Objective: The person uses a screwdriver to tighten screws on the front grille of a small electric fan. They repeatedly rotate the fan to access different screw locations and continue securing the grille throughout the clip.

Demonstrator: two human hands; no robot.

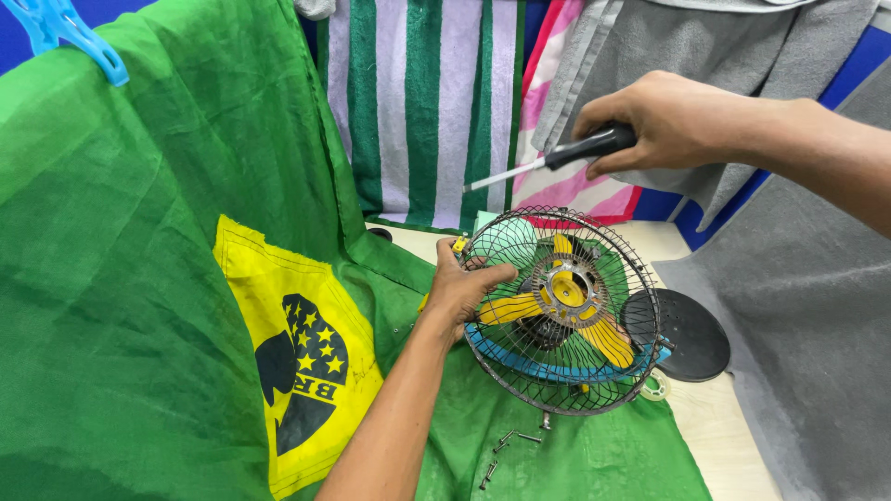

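A small fan with a dark wire grille, yellow blades and a blue rear body lies tilted on green cloth. My left hand grips the grille's left rim, fingers curled through the wires. My right hand is raised above the fan at the upper right, closed around the black handle of a screwdriver whose metal shaft points left and slightly down, apart from the fan. Several loose screws lie on the cloth in front of the fan.
A black round base sits right of the fan on a pale tabletop. Grey cloth drapes the right side. A green-and-white striped towel hangs behind. A blue clothespin clips the cloth at top left.
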